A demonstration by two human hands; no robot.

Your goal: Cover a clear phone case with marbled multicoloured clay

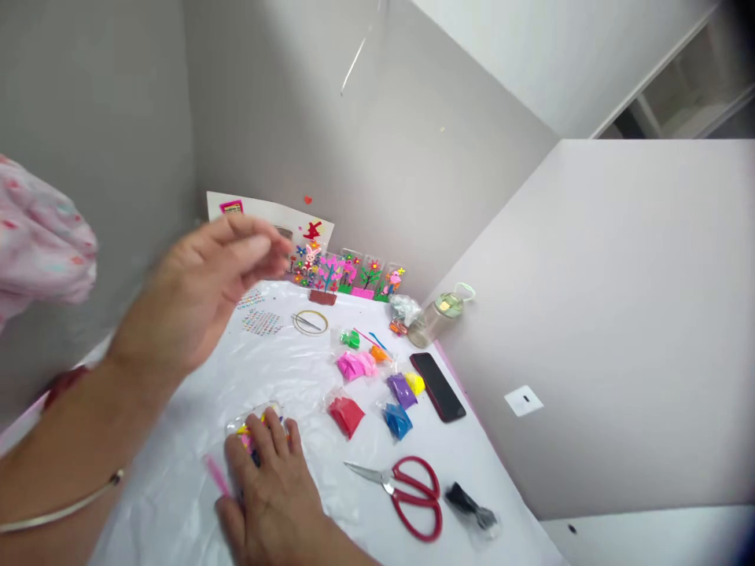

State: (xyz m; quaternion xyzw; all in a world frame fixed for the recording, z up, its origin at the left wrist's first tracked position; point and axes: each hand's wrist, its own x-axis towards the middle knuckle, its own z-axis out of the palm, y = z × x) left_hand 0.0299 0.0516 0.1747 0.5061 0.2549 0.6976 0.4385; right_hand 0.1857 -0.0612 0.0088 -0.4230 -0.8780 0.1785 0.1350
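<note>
My left hand (200, 283) is raised above the left side of the table, blurred, its fingers curled together near the thumb; whether anything small is between them is hidden. Low on the table, my right hand (274, 487) lies with fingers spread over a clear piece with colourful clay shapes (244, 431), partly covering it. A pink stick (217, 475) lies beside my right thumb. Red-handled scissors (416, 497) rest to the right of that hand, blades partly apart.
Bags of red (346, 416), pink, green, orange, purple, yellow and blue clay lie mid-table. A black phone (438, 387), a bottle (435, 317) and a black clay bag (472, 509) are at the right. Decorated clear panels (370, 273) stand against the wall; gem stickers (263, 321) lie at the back left.
</note>
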